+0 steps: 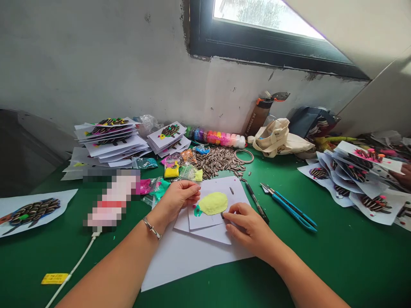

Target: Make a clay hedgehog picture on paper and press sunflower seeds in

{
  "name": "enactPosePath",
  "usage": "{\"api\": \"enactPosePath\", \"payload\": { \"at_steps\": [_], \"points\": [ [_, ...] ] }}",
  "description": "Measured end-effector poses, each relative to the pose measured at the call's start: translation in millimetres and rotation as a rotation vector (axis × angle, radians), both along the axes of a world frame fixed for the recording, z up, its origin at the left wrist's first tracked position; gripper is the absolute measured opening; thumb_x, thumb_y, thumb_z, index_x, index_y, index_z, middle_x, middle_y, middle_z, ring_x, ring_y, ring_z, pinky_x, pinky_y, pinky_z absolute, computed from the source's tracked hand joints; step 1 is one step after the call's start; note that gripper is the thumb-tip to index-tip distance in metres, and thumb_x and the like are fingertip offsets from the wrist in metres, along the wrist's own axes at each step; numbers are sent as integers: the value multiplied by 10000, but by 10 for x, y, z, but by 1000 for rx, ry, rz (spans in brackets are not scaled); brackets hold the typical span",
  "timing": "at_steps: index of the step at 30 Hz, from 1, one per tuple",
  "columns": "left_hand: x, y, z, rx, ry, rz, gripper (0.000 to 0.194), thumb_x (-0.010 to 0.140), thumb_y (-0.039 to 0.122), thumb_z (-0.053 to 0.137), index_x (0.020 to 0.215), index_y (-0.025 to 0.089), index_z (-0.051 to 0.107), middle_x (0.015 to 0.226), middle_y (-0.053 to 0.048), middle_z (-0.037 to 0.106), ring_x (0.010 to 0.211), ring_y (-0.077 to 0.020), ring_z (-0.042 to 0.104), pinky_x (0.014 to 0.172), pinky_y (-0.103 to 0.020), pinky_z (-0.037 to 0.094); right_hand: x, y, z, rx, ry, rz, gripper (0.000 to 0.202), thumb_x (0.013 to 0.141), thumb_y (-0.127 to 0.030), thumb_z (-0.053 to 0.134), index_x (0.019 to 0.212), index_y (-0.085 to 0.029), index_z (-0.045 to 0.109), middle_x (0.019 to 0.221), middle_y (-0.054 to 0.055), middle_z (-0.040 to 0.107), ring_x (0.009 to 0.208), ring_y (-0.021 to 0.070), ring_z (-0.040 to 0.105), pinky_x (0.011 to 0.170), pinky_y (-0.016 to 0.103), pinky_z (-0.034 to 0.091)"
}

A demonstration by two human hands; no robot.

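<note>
A white card (205,222) lies on larger white sheets and bears a flat oval of pale yellow clay (213,203). A small green clay head (198,210) with a pinkish dot sits at the oval's left end. My left hand (183,194) hovers at the card's upper left, its thumb and fingertips pinched together; whatever they hold is too small to make out. Beside the oval's lower right edge, my right hand (245,222) pinches a small dark piece that looks like a sunflower seed (222,215). Another seed (231,190) rests on the card's upper right.
Behind the card spreads a heap of sunflower seeds (218,161), with clay packets (171,169) to its left. A black pen (255,201) and blue tweezers (292,209) lie at right. Stacked seed-picture cards (112,145) stand back left; more (356,175) lie right, near another person's hand (403,175).
</note>
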State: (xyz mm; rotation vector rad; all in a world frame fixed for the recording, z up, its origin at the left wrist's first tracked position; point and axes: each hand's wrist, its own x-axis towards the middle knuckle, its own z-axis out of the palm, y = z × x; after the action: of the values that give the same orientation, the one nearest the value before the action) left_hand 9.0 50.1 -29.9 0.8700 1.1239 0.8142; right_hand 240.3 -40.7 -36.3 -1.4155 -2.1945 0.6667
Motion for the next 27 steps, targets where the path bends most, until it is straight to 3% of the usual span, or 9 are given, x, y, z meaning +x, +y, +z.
{"api": "enactPosePath", "payload": {
  "at_steps": [4, 11, 27],
  "points": [
    [6, -5, 8, -1, 3, 3, 297, 643, 335, 821, 788, 130, 662, 709, -28, 659, 604, -104, 608, 596, -222, 511, 6, -2, 12, 8, -23, 43, 253, 856, -171, 548, 1043, -249, 700, 1024, 83, 579, 954, 211, 550, 805, 344, 493],
    [1, -5, 12, -1, -2, -3, 313, 635, 345, 827, 785, 129, 658, 704, -26, 656, 599, -103, 603, 592, -221, 506, 4, 13, -54, -9, 33, -27, 283, 860, -168, 537, 1104, -222, 671, 1032, 91, 585, 959, 205, 559, 812, 327, 503],
    [0, -3, 21, -6, 19, -9, 303, 660, 339, 812, 797, 121, 652, 700, -27, 654, 613, -106, 612, 608, -222, 515, -27, 7, -74, 61, -24, 0, 275, 849, -161, 550, 1072, -245, 687, 978, 78, 582, 910, 208, 552, 773, 337, 488]
  ]
}}
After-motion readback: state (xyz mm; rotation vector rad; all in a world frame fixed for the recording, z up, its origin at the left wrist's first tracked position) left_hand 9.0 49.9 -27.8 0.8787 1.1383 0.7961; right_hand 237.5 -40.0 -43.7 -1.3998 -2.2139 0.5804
